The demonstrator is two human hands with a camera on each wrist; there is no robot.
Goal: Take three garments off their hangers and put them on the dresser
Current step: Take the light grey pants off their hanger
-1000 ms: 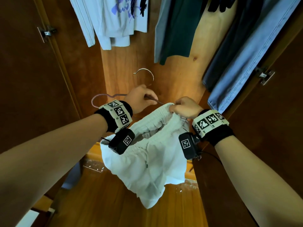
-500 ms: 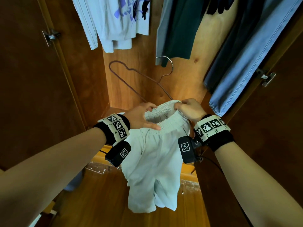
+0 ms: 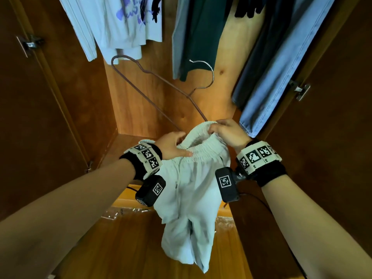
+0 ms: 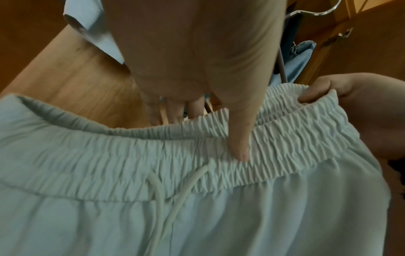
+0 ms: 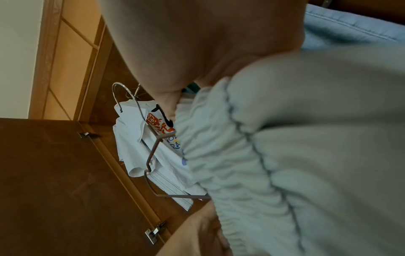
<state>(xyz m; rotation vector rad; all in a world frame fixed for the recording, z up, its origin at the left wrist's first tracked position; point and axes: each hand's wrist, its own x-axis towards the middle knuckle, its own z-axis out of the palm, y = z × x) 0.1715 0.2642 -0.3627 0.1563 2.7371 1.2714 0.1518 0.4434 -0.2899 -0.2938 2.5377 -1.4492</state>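
Both hands are on the elastic waistband of the pale shorts (image 3: 187,190), in front of the open wardrobe (image 3: 141,109). In the left wrist view the left hand (image 3: 173,144) pinches the band with its thumb laid over the outside and its fingers tucked behind; the right hand (image 3: 229,131) has its fingers curled over the top edge at about 2 o'clock from the left. The shorts hang limp below them, legs dangling toward 6 o'clock over the wooden floor.

A thin brown wire hanger (image 3: 153,85) rises from behind the waistband toward 11 o'clock, its silver hook free of any rail. Its lower end is hidden by the cloth, so whether the shorts are quite clear of it I cannot tell; most of the frame stands bare above the band.

As to progress, I judge this garment to be at the point of leaving its hanger, and it has not yet gone to the dresser, which no view shows. How many garments have already been moved cannot be read from here. At 12 o'clock a printed white shirt (image 3: 128,23), a dark green garment (image 3: 199,35) and blue denim (image 3: 281,63) hang in the wardrobe, so there is stock for whatever remains.
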